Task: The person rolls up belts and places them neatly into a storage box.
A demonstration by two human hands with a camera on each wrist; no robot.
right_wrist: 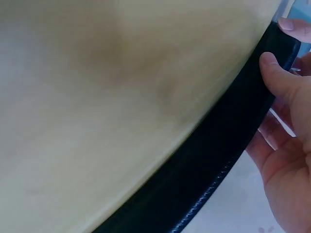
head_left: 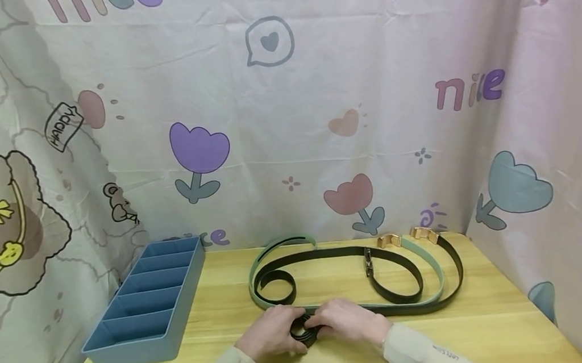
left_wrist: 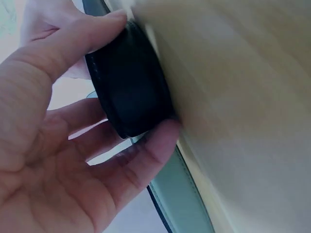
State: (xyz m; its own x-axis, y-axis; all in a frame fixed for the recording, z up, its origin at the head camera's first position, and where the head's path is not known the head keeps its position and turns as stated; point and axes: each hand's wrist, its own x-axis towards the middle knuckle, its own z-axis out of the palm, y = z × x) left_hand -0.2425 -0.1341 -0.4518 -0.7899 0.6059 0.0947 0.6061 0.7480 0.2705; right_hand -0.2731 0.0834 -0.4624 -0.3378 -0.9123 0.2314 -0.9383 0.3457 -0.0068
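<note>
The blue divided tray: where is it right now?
In the head view, the blue divided tray sits on the left side of the wooden table, left of the green belt.

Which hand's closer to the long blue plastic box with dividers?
Left. The left hand, right of the blue box, holds the black belt coil on its box-facing side; the right hand is on the far side.

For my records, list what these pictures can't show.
Head: parts of the black roll, behind left hand and right hand.
Head: rearmost floor of the box, behind a divider.
Head: writing on the right sleeve, too small.
Right wrist: rest of the black strap, past the bottom edge.
</note>
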